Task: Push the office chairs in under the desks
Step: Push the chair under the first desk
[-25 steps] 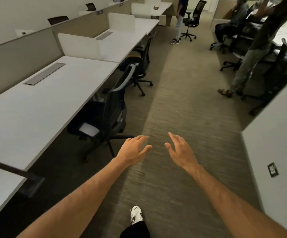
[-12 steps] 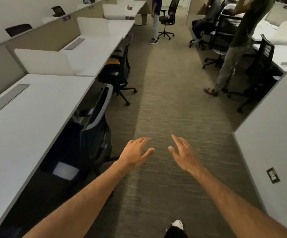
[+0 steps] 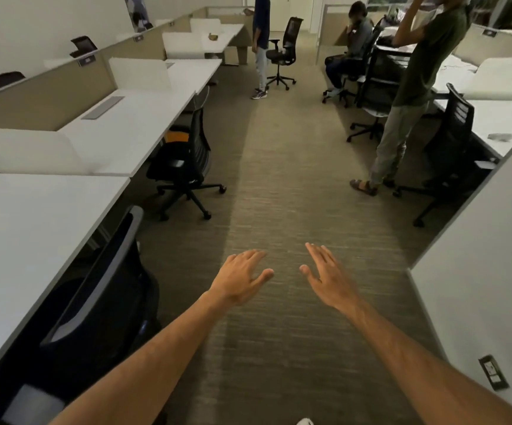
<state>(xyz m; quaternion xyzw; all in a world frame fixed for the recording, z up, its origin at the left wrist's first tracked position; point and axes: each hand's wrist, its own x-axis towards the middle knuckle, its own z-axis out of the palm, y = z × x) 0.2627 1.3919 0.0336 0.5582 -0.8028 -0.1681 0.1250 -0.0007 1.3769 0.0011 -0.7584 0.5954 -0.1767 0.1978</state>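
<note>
Right now both hands reach forward over the carpet aisle, the left hand (image 3: 240, 279) and right hand (image 3: 328, 277) each with a wide-open, empty grip, touching nothing. Low on the left, the nearest office chair (image 3: 101, 299) sits tucked against the white surface (image 3: 28, 237); the next chair (image 3: 187, 161) stands part-way out from its desk
</note>
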